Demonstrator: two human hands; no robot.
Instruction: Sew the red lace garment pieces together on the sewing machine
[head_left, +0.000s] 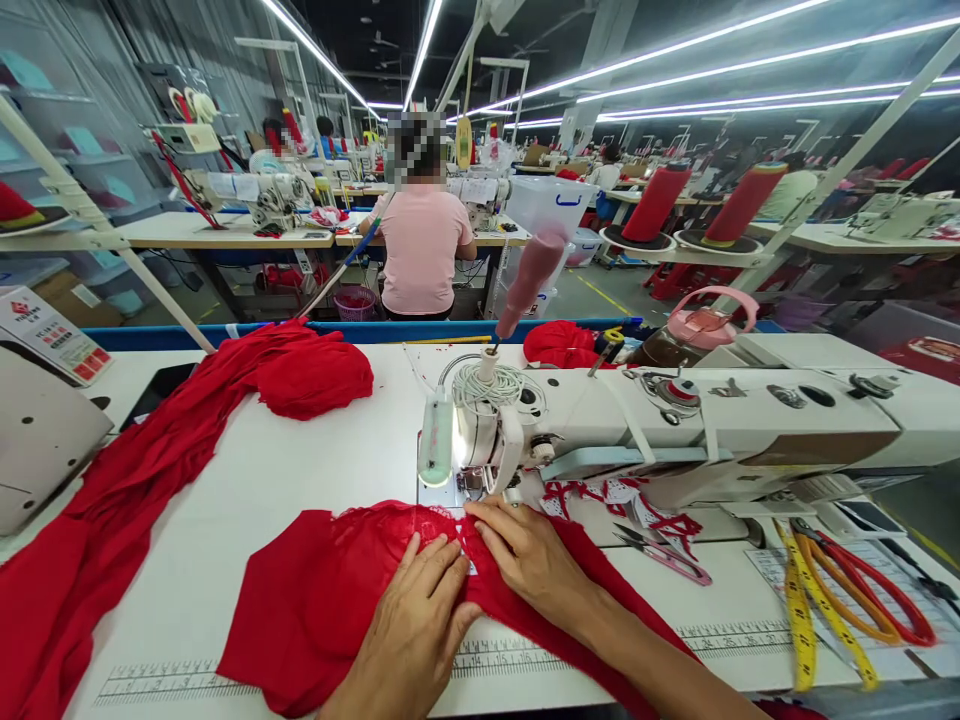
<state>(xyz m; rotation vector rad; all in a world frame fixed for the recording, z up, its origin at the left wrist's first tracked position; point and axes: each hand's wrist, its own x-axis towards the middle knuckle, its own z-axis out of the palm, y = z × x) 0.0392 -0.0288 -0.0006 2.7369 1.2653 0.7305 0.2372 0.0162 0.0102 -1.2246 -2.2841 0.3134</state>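
Your left hand lies flat, ungripping, on the red lace-trimmed fabric; your right hand, pinch unconfirmed, rests nearer the white metal sewing machine

Tabletop lies open between the heaped red cloth and the obstructing sewing machine.

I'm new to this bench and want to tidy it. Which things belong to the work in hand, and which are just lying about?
In use:
red lace-trimmed fabric, under the left hand and right hand
sewing machine
lit lamp

Apparently just lying about:
thread snips
yellow tape measure
scissors
pink-lidded bottle
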